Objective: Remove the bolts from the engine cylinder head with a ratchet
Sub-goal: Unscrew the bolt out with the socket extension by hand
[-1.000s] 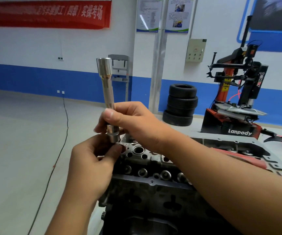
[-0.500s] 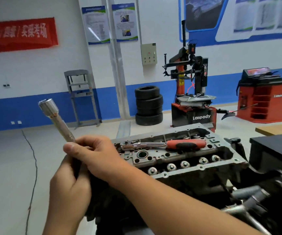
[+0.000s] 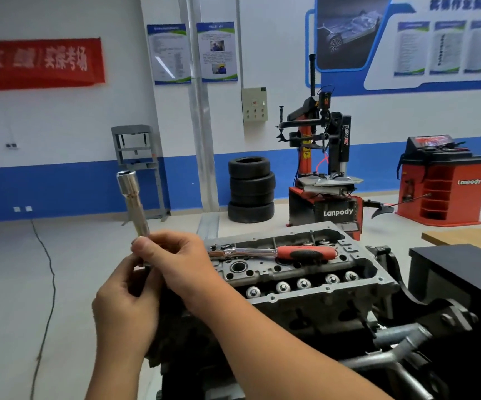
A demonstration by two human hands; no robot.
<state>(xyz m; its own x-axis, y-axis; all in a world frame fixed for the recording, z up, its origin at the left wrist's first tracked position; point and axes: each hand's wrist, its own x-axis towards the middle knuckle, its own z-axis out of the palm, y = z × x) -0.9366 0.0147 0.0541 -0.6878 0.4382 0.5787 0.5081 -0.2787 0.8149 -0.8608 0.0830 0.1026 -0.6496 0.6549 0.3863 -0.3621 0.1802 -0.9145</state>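
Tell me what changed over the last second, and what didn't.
The head turned right, so the ratchet lying on the cylinder head came into view. The socket bar, upright a second ago, tipped left, then swung back nearer upright. Unchanged: the right hand grips the bar's lower part, the left hand holds under it, and the ratchet lies untouched.

The room is evenly bright, lit from overhead, and my arms cast only soft shadows. A tube light glares off the glossy poster (image 3: 169,53) on the wall. The red banner (image 3: 37,63) smears with motion blur (its characters are barely legible). Straight lines bow toward the edges of my wide-angle view.
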